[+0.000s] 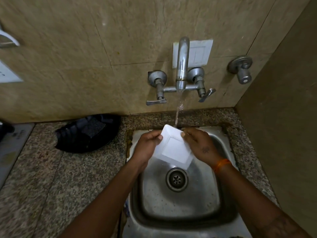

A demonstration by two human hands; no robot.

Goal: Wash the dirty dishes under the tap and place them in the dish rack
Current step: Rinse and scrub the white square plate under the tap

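A white square plate (175, 148) is held tilted over the steel sink (176, 208), its far edge under the stream of water running from the wall tap (182, 66). My left hand (147, 146) grips the plate's left edge, thumb on top. My right hand (199, 145) holds the right edge, fingers curled over the rim. An orange band sits on my right wrist. No dish rack is in view.
A black plastic tray (89, 133) with a dark scrub pad (93, 127) lies on the speckled granite counter (51, 186) left of the sink. The tap's two lever handles and a separate valve (241, 69) stick out from the tiled wall. A side wall closes the right.
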